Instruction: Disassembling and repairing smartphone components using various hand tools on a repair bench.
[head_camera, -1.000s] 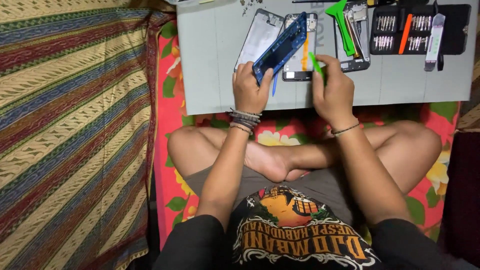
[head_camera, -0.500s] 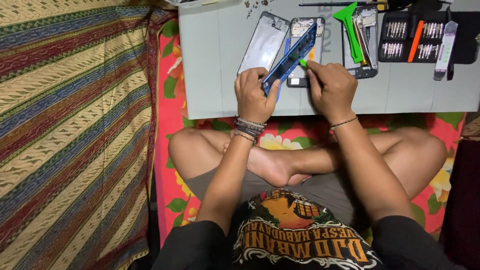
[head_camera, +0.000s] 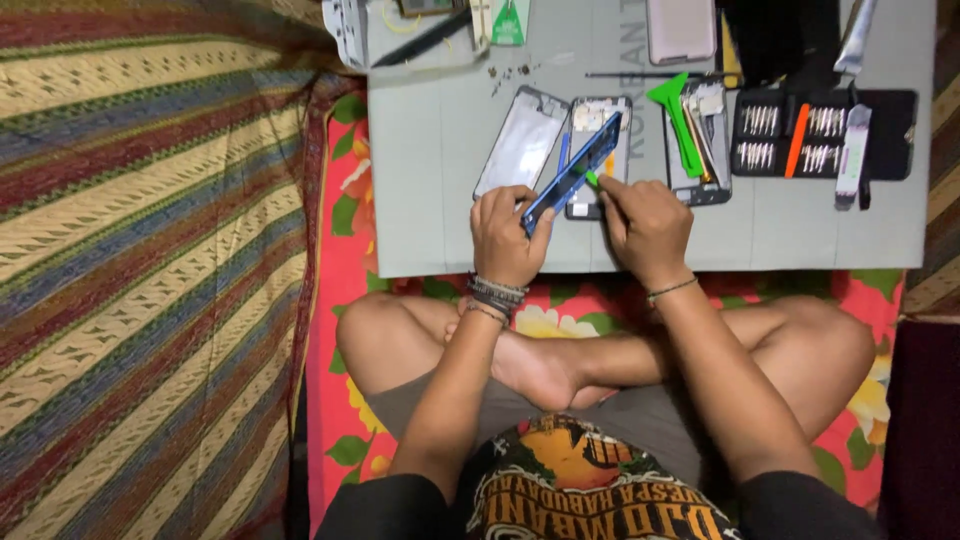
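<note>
Slim blue phone frame (head_camera: 572, 172) tilted on edge in left hand (head_camera: 508, 236)

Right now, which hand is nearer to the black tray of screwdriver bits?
Right hand: it lies just left of the black bit tray. The left hand is farther left, gripping the blue phone frame.

Colours on and around the grey work mat

The work mat (head_camera: 440, 220) is plain pale grey; the phone frame (head_camera: 575, 170) held at its near edge is bright blue, and the pry tool (head_camera: 675, 115) toward the far edge is vivid green. An orange strip crosses the black screwdriver-bit case (head_camera: 895, 135) at the right edge. Underneath, the floor cloth (head_camera: 340, 250) is red with green-and-yellow flowers, beside a striped blanket (head_camera: 140, 260) in maroon, yellow and green.
</note>
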